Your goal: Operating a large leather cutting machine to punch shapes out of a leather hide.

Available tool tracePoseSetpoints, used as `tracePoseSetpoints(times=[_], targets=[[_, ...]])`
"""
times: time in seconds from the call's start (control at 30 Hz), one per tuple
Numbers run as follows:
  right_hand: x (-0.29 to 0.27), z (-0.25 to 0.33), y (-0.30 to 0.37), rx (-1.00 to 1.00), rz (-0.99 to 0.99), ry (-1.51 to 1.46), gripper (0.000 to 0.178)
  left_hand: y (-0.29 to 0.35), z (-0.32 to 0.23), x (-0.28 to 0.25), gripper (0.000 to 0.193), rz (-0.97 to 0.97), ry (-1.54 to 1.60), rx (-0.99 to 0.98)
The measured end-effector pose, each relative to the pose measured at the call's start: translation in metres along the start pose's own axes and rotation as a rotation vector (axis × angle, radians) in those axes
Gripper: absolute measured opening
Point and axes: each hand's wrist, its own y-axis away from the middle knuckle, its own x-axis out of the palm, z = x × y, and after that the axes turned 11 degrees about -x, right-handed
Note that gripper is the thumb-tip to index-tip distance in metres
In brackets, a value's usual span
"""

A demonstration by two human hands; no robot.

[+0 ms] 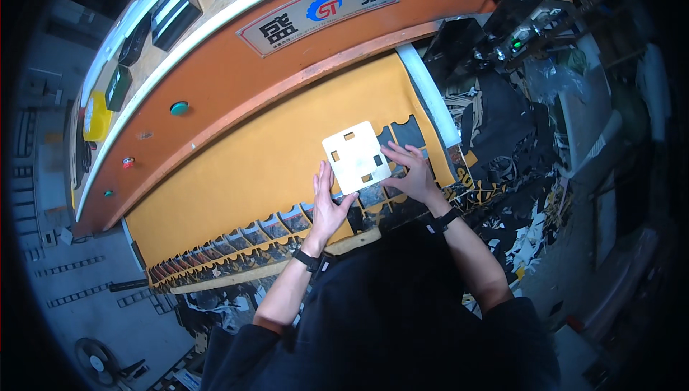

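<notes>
A white square plate (357,155) with rounded corners and several rectangular cutouts lies between my hands, over the cut part of a yellow-orange sheet (265,157). My left hand (330,206) grips its left edge, thumb at the near corner. On the opposite side, my right hand (410,173) has its fingers and thumb against the right edge. Rows of curved cut-out holes run along the sheet's near edge, and dark material shows through them. Whether the plate touches the sheet or is slightly raised, I cannot tell.
Behind the sheet stands an orange machine beam (215,104) with a green button (179,108) and a red button (128,163). Dark boxes and a yellow container (97,117) sit on its top. Black and white scraps (527,240) are piled at right. A fan (97,362) stands lower left.
</notes>
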Motion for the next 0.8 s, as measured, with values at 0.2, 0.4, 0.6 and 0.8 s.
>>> tracePoseSetpoints(times=[0.2, 0.4, 0.6, 0.8], targets=[[0.0035, -0.0051, 0.0023, 0.004, -0.016, 0.010, 0.088, -0.0002, 0.0011, 0.0003, 0.106, 0.018, -0.001, -0.015], [0.0037, -0.0041, 0.0002, 0.007, -0.019, -0.010, 0.089, -0.0007, 0.0006, -0.0005, 0.110, 0.022, 0.012, -0.005], [0.0017, -0.0017, -0.0021, -0.010, -0.024, -0.006, 0.083, -0.0003, -0.0032, -0.0020, 0.110, 0.006, -0.041, -0.025], [0.0026, -0.0063, -0.0052, -0.013, -0.035, 0.005, 0.082, -0.0051, -0.0062, -0.0066, 0.108, 0.010, -0.082, -0.019]])
